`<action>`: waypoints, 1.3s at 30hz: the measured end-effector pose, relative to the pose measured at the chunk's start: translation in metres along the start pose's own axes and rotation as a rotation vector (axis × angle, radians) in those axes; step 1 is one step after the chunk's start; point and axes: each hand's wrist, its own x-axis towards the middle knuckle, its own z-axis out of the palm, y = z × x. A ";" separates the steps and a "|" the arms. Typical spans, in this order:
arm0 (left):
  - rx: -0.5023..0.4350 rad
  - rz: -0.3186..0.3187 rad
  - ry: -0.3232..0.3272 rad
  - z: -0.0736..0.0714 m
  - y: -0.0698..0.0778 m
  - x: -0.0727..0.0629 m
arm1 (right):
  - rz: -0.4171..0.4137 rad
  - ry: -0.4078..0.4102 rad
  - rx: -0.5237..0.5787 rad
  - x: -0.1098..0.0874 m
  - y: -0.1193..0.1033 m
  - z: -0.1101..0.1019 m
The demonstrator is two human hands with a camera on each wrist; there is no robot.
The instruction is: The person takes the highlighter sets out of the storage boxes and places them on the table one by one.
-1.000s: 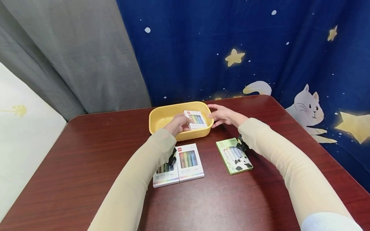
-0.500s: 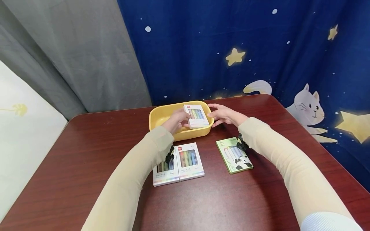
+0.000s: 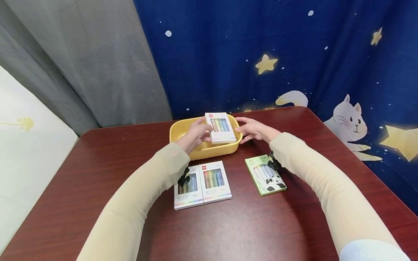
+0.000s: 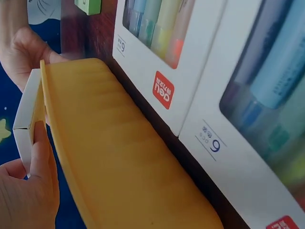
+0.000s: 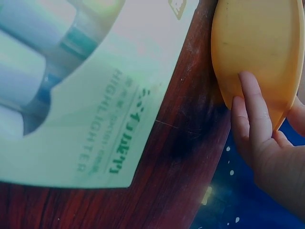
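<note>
My left hand (image 3: 193,136) holds a white box of highlighters (image 3: 220,127) by its left edge, thumb in front. Tilted, with its window facing me, the box stands partly above the rim of a yellow plastic basin (image 3: 212,152). At the basin's right end, my right hand (image 3: 256,129) grips the rim. In the right wrist view, its fingers (image 5: 255,112) lie against the outer wall. Two more white boxes of highlighters, one on the left (image 3: 189,199) and one on the right (image 3: 217,194), lie side by side before the basin. The left sleeve and wrist strap partly cover the left one.
A green highlighter box (image 3: 265,175) with a panda print lies under my right wrist. Everything stands on a dark red-brown wooden table (image 3: 241,228). Behind its far edge hang a grey curtain (image 3: 98,65) and a blue starry curtain (image 3: 222,54).
My left hand has lifted the white highlighter box from inside the basin, up and slightly to the left. The right hand has stayed at the rim; the other boxes lie as before.
</note>
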 end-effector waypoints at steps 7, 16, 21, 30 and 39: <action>0.015 -0.002 -0.019 -0.003 0.002 -0.016 | 0.005 0.003 0.004 0.000 0.000 0.001; -0.005 0.006 -0.099 -0.004 -0.009 -0.046 | -0.005 0.002 -0.007 0.000 0.000 0.003; -0.026 -0.013 -0.155 -0.003 -0.020 -0.062 | -0.016 0.011 -0.020 0.000 0.001 0.003; 0.051 -0.005 -0.195 -0.005 -0.045 -0.084 | -0.022 0.011 -0.027 -0.002 0.002 0.003; 0.098 -0.007 -0.234 -0.005 -0.071 -0.092 | -0.021 0.012 -0.025 0.001 0.001 0.003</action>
